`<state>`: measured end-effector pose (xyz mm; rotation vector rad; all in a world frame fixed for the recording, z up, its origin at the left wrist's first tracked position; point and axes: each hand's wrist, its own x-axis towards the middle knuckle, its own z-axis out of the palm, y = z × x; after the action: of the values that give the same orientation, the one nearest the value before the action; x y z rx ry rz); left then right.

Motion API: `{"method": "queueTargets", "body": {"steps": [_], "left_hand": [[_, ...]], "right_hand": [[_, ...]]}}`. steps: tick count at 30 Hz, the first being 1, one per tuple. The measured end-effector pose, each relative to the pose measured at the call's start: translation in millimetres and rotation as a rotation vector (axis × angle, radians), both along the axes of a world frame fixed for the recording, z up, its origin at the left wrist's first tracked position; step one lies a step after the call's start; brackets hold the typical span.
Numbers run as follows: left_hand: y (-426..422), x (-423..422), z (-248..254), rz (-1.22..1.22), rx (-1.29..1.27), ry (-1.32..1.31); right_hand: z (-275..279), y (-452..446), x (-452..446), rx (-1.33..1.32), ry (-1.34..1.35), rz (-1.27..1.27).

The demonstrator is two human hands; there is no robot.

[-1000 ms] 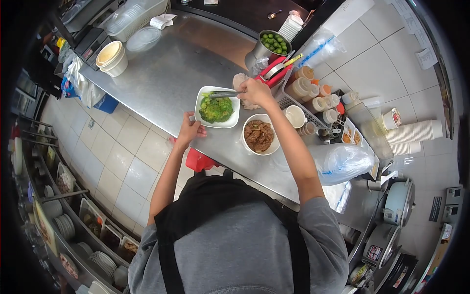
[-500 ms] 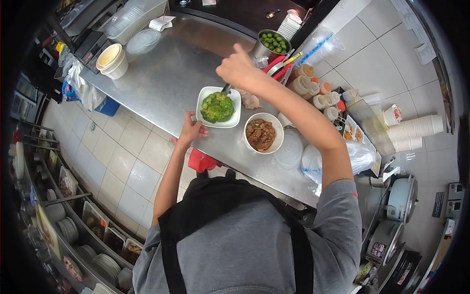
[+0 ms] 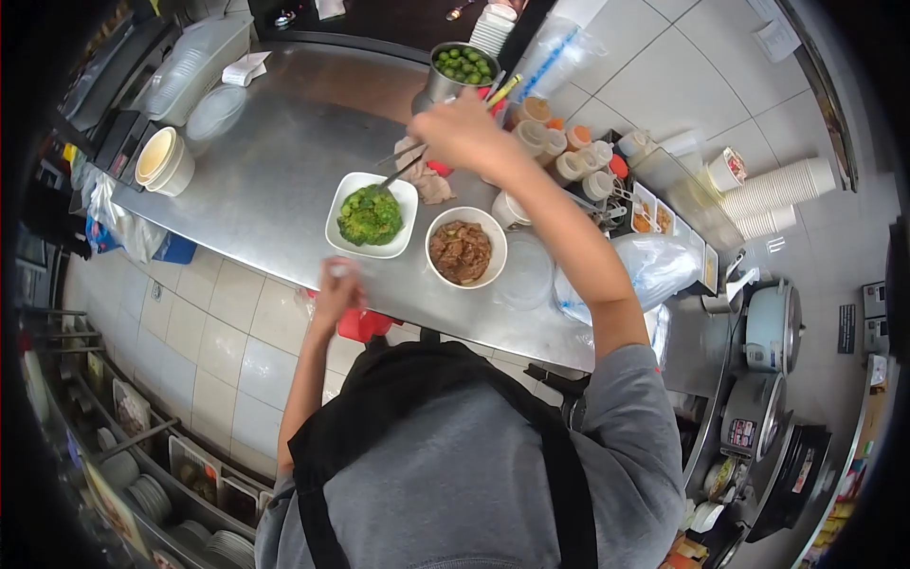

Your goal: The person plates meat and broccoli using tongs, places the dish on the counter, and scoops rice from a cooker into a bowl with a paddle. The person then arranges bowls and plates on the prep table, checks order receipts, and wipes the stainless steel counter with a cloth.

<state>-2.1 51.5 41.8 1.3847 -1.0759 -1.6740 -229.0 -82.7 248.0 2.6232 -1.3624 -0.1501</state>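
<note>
Broccoli (image 3: 370,216) and meat (image 3: 460,251) are already bowled, both uncovered; tongs (image 3: 403,171) are gripped in the closed right hand (image 3: 458,133), nothing visibly held by the left hand (image 3: 337,287) (blurred, half-open).

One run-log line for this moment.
right hand: holding tongs at broccoli | left hand: near square bowl, blurred | round bowl: meat, on counter
</note>
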Motion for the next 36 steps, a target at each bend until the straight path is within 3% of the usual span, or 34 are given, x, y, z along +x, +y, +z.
{"method": "queueTargets", "body": {"steps": [3, 5, 10, 12, 14, 16, 18, 20, 24, 28, 32, 36], "left_hand": [[23, -75, 24, -0.293, 0.187, 0.28], [27, -123, 24, -0.084, 0.39, 0.335], [22, -140, 0, 0.012, 0.343, 0.305], [19, -136, 0, 0.059, 0.352, 0.295], [20, -121, 3, 0.057, 0.37, 0.445], [27, -101, 10, 0.06, 0.372, 0.521], [45, -75, 34, 0.018, 0.361, 0.527], [63, -45, 56, 0.132, 0.394, 0.483], [71, 12, 76, 0.243, 0.143, 0.356], [46, 17, 98, 0.287, -0.045, 0.287], [18, 29, 97, 0.404, -0.07, 0.397], [4, 38, 89, 0.399, -0.098, 0.341]], "right_hand": [[17, 12, -26, 0.091, -0.102, -0.16], [10, 15, -26, 0.056, -0.085, -0.18], [-26, 8, -15, 0.156, -0.211, -0.139], [-29, 11, -18, 0.156, -0.223, -0.15], [-33, 7, -18, 0.132, -0.25, -0.139], [-23, 14, -15, 0.247, -0.272, -0.169], [-26, 9, -17, 0.313, -0.326, -0.211], [-48, -1, -15, 0.317, -0.334, -0.223], [-89, -7, -5, 0.338, -0.392, -0.204], [-103, 2, -4, 0.327, -0.317, -0.242], [-85, 20, -19, 0.253, -0.49, -0.22], [-78, 30, -24, 0.315, -0.36, -0.204]]}}
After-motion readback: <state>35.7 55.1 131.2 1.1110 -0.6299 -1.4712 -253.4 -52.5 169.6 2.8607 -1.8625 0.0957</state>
